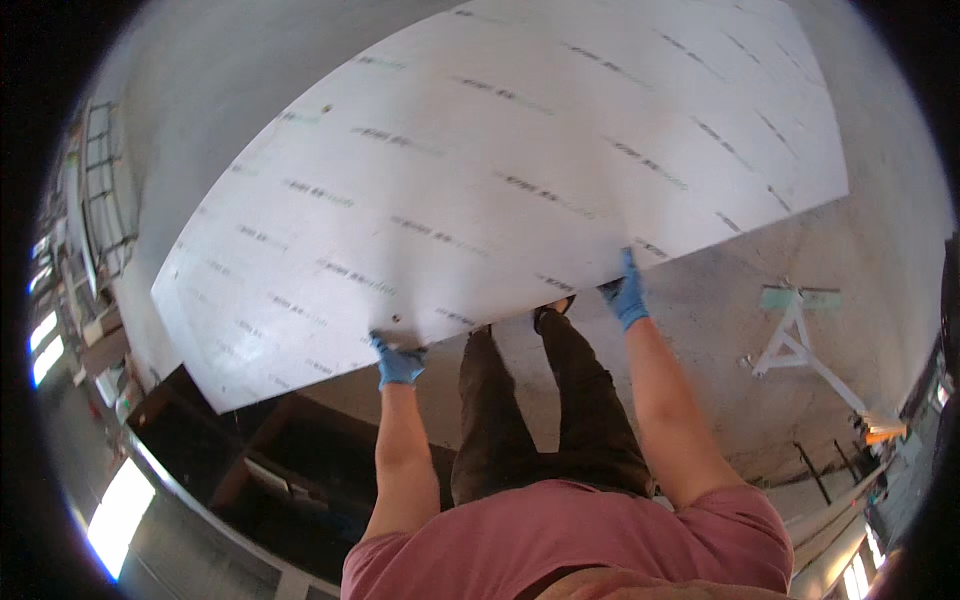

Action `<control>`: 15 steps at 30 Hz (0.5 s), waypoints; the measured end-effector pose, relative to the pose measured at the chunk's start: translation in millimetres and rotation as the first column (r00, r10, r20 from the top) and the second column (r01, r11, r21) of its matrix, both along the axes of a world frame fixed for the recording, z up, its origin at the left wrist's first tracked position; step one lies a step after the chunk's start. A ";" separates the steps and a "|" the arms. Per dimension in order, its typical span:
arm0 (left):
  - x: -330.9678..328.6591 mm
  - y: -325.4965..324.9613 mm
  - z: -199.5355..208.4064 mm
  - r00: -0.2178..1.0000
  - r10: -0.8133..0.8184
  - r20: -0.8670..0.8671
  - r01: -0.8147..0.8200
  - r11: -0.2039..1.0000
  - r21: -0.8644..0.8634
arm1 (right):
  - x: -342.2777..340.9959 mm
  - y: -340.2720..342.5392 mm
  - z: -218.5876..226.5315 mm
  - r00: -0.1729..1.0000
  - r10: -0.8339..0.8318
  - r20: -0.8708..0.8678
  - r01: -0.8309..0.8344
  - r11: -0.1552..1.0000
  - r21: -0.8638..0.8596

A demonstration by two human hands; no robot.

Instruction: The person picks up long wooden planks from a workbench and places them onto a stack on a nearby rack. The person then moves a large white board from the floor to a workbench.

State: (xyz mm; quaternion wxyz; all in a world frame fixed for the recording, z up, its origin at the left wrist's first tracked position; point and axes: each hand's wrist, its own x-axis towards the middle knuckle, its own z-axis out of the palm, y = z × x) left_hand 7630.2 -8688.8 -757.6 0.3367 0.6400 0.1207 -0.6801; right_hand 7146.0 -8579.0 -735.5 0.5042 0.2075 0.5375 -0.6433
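Observation:
A large white sheet [520, 190], printed all over with rows of small dark and green marks, fills the upper middle of the head view. My left hand [400, 363], in a blue glove with dark patches, grips its near edge left of my legs. Further right along that same edge, my right hand [626, 296] holds it in a matching glove. Both thumbs lie over the top face, while the other fingers are partly hidden at the edge and underneath. The sheet slants, its near edge running from lower left to upper right. A few small round spots show on its face.
Dark open compartments [300, 450] stand at the lower left, close to the sheet's left corner. A pale triangular metal frame [790, 340] lies on the concrete floor [690, 300] at the right, near an orange item [885, 435]. A rack [105, 180] stands at the far left.

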 end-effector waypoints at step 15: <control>-4.7 -33.8 -2.6 0.993 0.047 0.111 -0.055 0.996 0.071 | -17.3 -16.6 25.5 0.994 0.108 -0.007 -0.106 0.984 0.143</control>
